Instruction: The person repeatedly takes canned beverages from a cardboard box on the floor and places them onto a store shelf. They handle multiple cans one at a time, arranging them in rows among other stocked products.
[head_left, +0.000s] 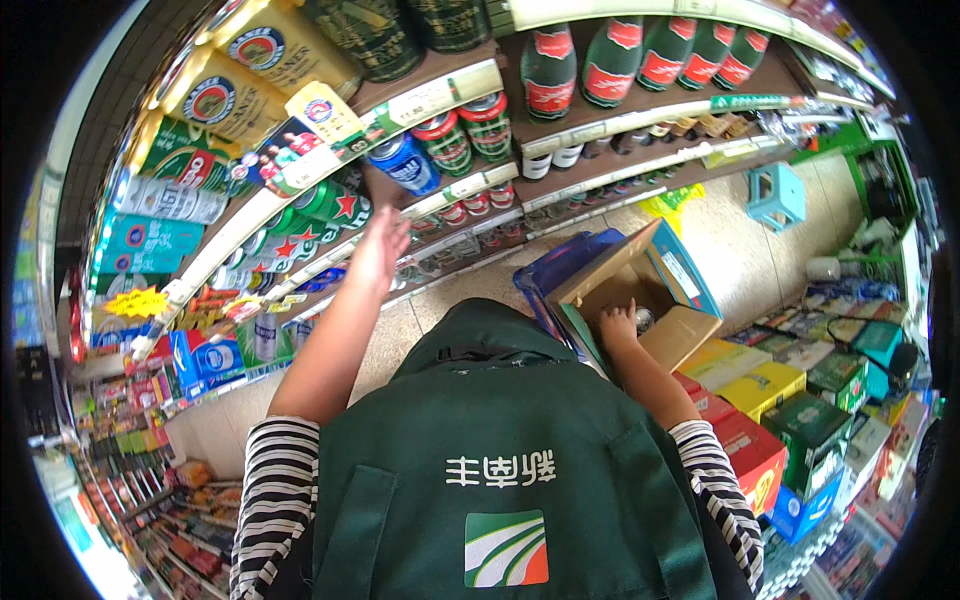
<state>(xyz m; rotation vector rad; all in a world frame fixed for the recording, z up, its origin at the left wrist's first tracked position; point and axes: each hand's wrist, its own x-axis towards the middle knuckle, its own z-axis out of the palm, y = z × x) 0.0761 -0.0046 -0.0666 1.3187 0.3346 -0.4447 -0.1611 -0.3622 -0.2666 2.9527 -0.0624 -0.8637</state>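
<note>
My left hand (385, 244) is raised at the shelf edge with its fingers apart, just below a blue beverage can (405, 163) and right of green Heineken cans (334, 206). Nothing shows in it. My right hand (619, 325) reaches down into an open cardboard box (682, 334), beside the silvery top of a can (643, 319). Whether its fingers touch that can is not plain. Beneath the box is a blue plastic crate (547, 274). Green and red cans (442, 142) stand right of the blue can on the same shelf.
Green bottles with red labels (611, 71) line the upper shelf at the right. A light blue stool (777, 196) and a yellow plastic bag (675, 202) are on the floor. Stacked drink cartons (806, 435) stand at the right, close to my right arm.
</note>
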